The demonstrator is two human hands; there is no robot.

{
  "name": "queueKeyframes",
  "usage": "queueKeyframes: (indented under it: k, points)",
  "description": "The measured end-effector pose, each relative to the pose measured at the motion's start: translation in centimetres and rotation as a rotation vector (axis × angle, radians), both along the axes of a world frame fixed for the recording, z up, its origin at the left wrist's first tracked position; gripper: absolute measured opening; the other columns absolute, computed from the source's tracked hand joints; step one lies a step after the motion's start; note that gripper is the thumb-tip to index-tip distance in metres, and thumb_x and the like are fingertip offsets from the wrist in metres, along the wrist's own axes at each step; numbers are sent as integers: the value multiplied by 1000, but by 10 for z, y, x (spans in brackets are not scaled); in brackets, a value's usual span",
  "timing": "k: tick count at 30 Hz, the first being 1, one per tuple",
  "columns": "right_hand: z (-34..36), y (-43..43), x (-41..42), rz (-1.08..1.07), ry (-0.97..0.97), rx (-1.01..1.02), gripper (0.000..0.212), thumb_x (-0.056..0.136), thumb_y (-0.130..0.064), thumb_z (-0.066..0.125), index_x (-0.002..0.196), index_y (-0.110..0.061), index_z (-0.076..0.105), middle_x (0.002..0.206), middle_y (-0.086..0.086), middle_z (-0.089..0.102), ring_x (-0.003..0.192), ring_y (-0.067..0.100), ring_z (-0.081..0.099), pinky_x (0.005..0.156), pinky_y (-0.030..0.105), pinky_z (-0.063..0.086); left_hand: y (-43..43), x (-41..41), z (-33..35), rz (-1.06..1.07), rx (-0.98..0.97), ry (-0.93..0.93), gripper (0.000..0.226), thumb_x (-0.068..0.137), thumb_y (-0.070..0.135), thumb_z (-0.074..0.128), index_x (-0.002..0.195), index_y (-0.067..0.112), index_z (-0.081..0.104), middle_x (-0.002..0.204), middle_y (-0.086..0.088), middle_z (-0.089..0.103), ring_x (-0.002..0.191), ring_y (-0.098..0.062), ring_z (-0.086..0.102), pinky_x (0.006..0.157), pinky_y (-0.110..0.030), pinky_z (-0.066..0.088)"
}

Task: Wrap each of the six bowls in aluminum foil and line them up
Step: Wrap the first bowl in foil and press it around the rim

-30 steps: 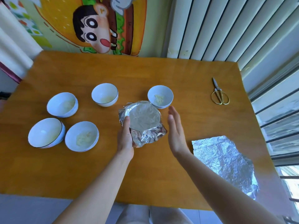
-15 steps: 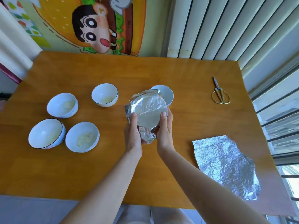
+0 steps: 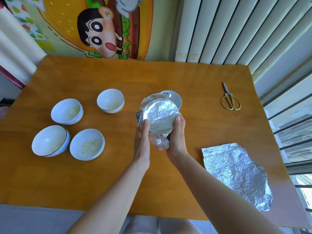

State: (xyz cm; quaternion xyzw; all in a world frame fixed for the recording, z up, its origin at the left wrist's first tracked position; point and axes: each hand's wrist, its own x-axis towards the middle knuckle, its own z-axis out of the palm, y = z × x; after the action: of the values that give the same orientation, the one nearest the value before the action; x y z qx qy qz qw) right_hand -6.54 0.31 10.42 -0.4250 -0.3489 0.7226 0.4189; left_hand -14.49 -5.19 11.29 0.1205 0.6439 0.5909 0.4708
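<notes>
A foil-covered bowl [image 3: 159, 117] is held up above the table, tilted toward me, between both hands. My left hand [image 3: 142, 141] grips its left side with the thumb on the foil top. My right hand [image 3: 176, 137] grips its right side, thumb on the rim. Loose foil hangs crumpled under the bowl. Behind it a bare white bowl [image 3: 176, 98] is partly hidden. Several more bare white bowls sit at the left: one [image 3: 110, 100] at the back, one [image 3: 67, 111] further left, one [image 3: 50, 140] with a dark rim, one [image 3: 87, 144] holding white bits.
A crinkled sheet of aluminum foil [image 3: 236, 173] lies at the right front of the wooden table [image 3: 168, 76]. Gold-handled scissors [image 3: 230, 98] lie at the back right. A wall with a cartoon picture and a radiator stand behind the table.
The foil-covered bowl left the table and rose, tilted toward me. My right hand, open beside it a second ago, closed on its right side; both hands now hold it.
</notes>
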Motion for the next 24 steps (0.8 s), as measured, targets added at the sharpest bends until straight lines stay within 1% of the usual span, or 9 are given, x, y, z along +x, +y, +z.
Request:
queueKeyframes:
  k: [3, 6, 9, 11, 14, 16, 18, 21, 24]
  points:
    - [3, 6, 7, 30, -7, 12, 40, 103, -49, 37, 139, -33, 40, 136, 4, 57, 121, 22, 60, 103, 56, 47, -1, -4, 0, -67, -7, 26, 80, 78, 82, 50, 121, 17, 61, 112, -5, 69, 98, -3, 65, 81, -26, 43]
    - [6, 12, 14, 72, -24, 25, 38, 105, -45, 36, 140, -31, 41, 133, 2, 58, 118, 20, 62, 101, 53, 49, -1, -16, 1, -64, -23, -23, 69, 79, 83, 44, 116, 28, 66, 109, 1, 70, 104, -14, 60, 82, -32, 45]
    - [8, 15, 20, 124, -32, 20, 35, 105, -43, 35, 137, -32, 43, 132, 1, 58, 117, 20, 63, 99, 52, 51, 8, -36, 10, -10, -82, -99, 78, 82, 82, 35, 116, 20, 68, 110, -4, 72, 104, -21, 62, 82, -36, 48]
    - [7, 16, 23, 156, -37, 23, 33, 106, -41, 35, 135, -31, 45, 133, 3, 59, 118, 21, 62, 99, 50, 51, 18, -47, 19, 1, -155, -104, 72, 83, 81, 41, 110, 21, 70, 105, -4, 74, 100, -21, 66, 80, -35, 51]
    - [8, 17, 25, 187, -45, 30, 33, 106, -41, 34, 135, -29, 45, 133, 4, 59, 118, 21, 62, 97, 45, 54, 29, -53, 23, 28, -219, -64, 44, 83, 67, 61, 100, 27, 68, 101, 1, 73, 96, -16, 66, 74, -31, 51]
    - [9, 17, 26, 198, -63, 40, 35, 106, -41, 34, 136, -27, 45, 133, 5, 59, 119, 23, 62, 96, 43, 54, 31, -53, 21, 117, -188, -44, 29, 87, 55, 66, 90, 26, 68, 91, 4, 72, 88, -14, 66, 71, -29, 50]
    - [10, 18, 27, 201, -79, 47, 37, 105, -43, 34, 136, -26, 44, 134, 6, 59, 119, 23, 61, 97, 44, 54, 31, -51, 23, 158, -133, -43, 29, 90, 50, 64, 84, 22, 68, 81, 5, 71, 78, -12, 65, 68, -28, 49]
    - [8, 19, 29, 199, -79, 37, 37, 105, -43, 34, 137, -25, 43, 134, 6, 58, 119, 24, 61, 96, 43, 54, 33, -49, 20, 107, -92, 3, 24, 94, 44, 63, 83, 23, 68, 78, 8, 70, 73, -7, 64, 65, -25, 47]
    - [7, 19, 30, 193, -62, 26, 38, 106, -42, 34, 138, -24, 44, 133, 6, 60, 118, 23, 62, 92, 39, 56, 34, -50, 14, 115, -81, 99, 30, 97, 34, 61, 72, 17, 60, 74, 1, 62, 66, -11, 56, 55, -20, 42]
